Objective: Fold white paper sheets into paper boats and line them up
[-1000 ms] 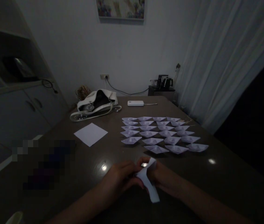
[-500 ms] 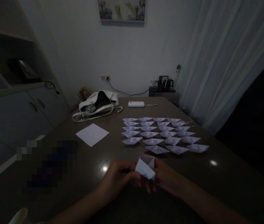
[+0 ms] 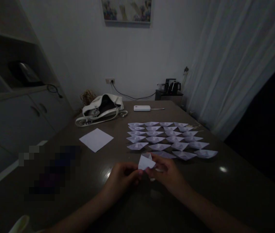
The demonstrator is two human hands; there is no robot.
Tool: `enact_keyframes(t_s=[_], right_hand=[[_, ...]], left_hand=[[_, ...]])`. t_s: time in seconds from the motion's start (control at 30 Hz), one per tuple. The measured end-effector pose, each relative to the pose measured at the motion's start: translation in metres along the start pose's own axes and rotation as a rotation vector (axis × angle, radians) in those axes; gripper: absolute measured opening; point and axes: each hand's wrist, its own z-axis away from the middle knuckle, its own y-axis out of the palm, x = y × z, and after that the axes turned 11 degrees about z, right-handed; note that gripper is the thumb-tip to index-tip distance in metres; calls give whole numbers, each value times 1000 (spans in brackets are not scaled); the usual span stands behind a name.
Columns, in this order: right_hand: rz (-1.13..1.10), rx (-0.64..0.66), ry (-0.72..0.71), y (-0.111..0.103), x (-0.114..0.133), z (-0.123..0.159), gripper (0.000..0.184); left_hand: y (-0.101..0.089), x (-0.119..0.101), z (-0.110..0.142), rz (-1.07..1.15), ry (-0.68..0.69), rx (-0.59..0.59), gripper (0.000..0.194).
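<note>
A small folded white paper piece [image 3: 146, 161] is pinched between both hands just above the dark table [image 3: 236, 191]. My left hand [image 3: 123, 176] grips its left side and my right hand [image 3: 168, 173] grips its right side. Just beyond the hands, several white paper boats [image 3: 169, 139] lie in neat rows. The nearest boat is partly hidden behind the folded piece and my right fingers.
A flat white sheet [image 3: 96, 139] lies to the left of the boats. A white handbag [image 3: 102, 108] and a white power bank [image 3: 142, 108] with a cable sit at the far end. A kettle stand [image 3: 170, 87] and curtain [image 3: 236, 64] are at the right, cabinets [image 3: 18, 113] at the left.
The long folded strip has been closed up into a small compact shape. Both hands have lifted it slightly and moved it toward the rows of boats.
</note>
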Motion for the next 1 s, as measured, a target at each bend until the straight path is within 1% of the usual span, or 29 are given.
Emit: enact_keyframes(t_s=[0.03, 0.1, 0.2, 0.27, 0.37, 0.5, 0.63, 0.7, 0.77, 0.87, 1.0], right_hand=[[28, -27, -26, 0, 1, 0, 27], [117, -73, -80, -2, 2, 2, 27], [355, -161, -187, -3, 4, 4, 18], [495, -212, -255, -4, 5, 4, 13], [558, -214, -330, -4, 5, 3, 13], [551, -221, -421, -3, 6, 4, 16], [547, -249, -529, -2, 4, 5, 14], [547, -281, -547, -2, 4, 6, 13], [553, -301, -522, -1, 4, 6, 13], [562, -277, -443, -1, 8, 6, 14], [519, -223, -382, -1, 12, 4, 16]], left_hand=[[-1, -1, 1, -83, 36, -13, 24], [-5, -1, 2, -290, 162, -28, 19], [-10, 0, 4, -568, 366, -10, 17], [-11, 3, 5, -690, 434, 10, 18], [-10, 8, 6, -790, 475, 13, 15], [-9, 10, 6, -796, 529, -22, 15], [-8, 7, 9, -752, 521, -19, 17], [-7, 4, 10, -713, 488, -21, 18], [-6, -1, 11, -646, 409, -21, 18], [-5, -9, 12, -528, 264, 7, 22], [-6, -15, 10, -424, 173, 49, 28]])
